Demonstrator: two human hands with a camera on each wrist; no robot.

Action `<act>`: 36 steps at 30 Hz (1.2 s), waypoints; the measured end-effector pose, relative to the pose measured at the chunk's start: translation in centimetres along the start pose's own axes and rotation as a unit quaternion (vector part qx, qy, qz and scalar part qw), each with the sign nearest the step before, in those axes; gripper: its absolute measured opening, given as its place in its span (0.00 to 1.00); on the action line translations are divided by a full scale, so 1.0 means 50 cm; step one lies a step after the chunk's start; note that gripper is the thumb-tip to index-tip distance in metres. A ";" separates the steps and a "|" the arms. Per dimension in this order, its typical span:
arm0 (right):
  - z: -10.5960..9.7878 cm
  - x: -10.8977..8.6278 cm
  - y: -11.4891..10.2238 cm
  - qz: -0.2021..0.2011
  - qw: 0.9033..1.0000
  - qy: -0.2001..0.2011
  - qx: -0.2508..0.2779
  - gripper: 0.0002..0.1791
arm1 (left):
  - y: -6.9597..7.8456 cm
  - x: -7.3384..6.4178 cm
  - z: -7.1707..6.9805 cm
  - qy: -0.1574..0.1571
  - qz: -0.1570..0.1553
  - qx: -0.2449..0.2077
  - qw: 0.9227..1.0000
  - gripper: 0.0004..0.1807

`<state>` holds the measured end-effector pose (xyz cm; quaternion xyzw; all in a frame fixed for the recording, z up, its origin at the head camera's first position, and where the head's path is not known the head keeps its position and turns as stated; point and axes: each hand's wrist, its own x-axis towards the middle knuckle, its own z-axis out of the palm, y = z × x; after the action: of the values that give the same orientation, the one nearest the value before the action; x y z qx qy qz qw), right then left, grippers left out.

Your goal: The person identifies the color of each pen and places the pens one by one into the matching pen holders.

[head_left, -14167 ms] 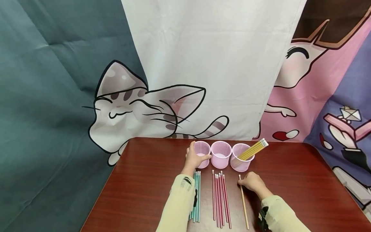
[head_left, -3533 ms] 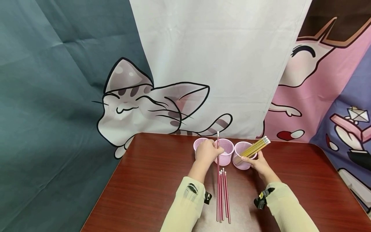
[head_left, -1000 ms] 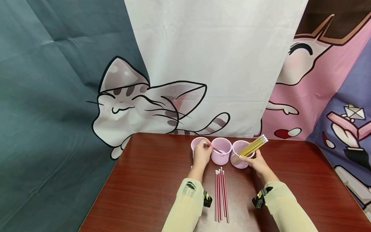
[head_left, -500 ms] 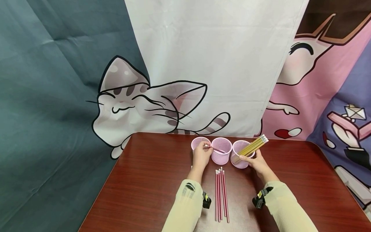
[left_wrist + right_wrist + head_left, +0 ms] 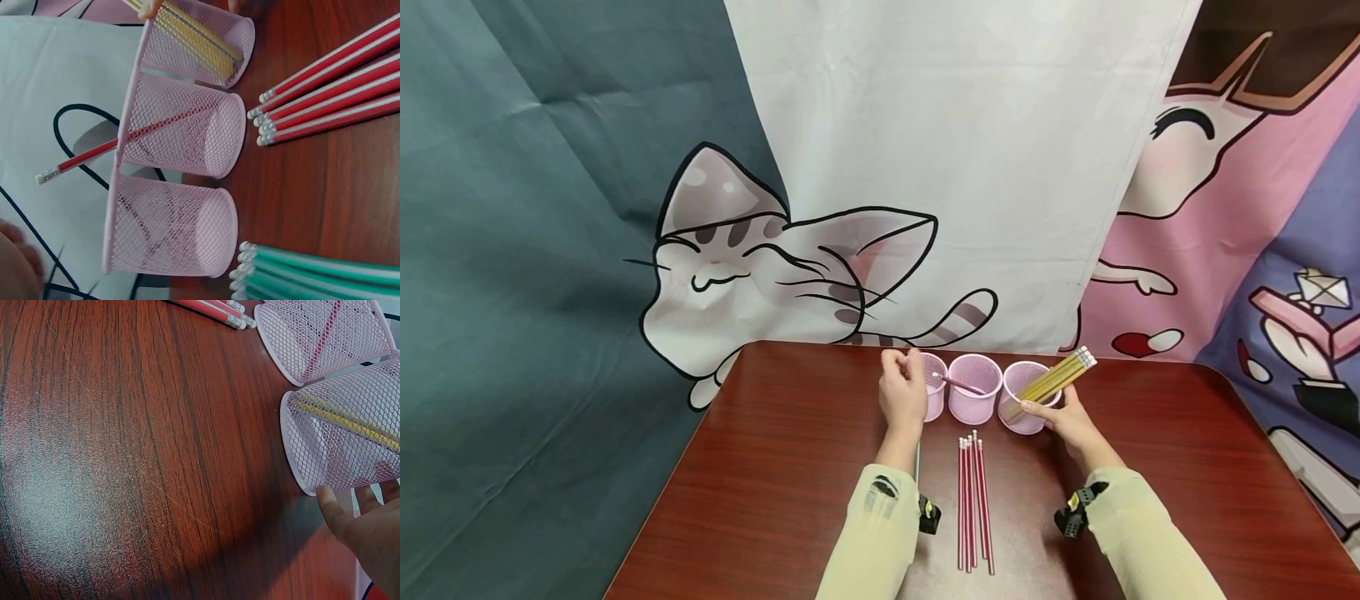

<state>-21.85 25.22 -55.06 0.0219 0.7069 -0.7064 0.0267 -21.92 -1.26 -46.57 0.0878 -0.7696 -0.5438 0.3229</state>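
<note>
Red pencil (image 5: 961, 385) leans inside the middle mesh cup (image 5: 974, 408), eraser end jutting toward the left cup (image 5: 935, 405); the left hand (image 5: 903, 398) is loosely curled with nothing visible in it, while the right hand (image 5: 1071, 423) grips the right cup (image 5: 1019, 424) holding yellow pencils (image 5: 1049, 384). For clean placement, the person should probably pinch each loose red pencil (image 5: 973, 504) near its eraser, lower it steeply past the rim, and let go only once it meets the bottom.
</note>
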 end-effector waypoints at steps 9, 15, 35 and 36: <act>0.013 -0.013 -0.037 0.040 0.998 0.014 -0.036 0.48 | -0.047 -0.029 0.003 -0.107 -0.118 -0.082 0.984 0.18; 0.014 -0.014 -0.042 0.052 0.998 0.016 -0.040 0.47 | -0.065 -0.073 0.009 -0.388 -0.080 0.193 0.898 0.14; 0.015 -0.015 -0.045 0.051 0.998 0.008 -0.041 0.47 | -0.093 -0.124 0.021 -0.452 0.014 0.389 0.803 0.17; 0.015 -0.016 -0.045 0.049 0.998 0.007 -0.041 0.47 | -0.092 -0.124 0.021 -0.451 0.014 0.389 0.803 0.17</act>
<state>-21.22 24.47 -52.76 0.0608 0.7336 -0.6745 0.0574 -18.70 0.77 -53.38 -0.0598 -0.9765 -0.1728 -0.1140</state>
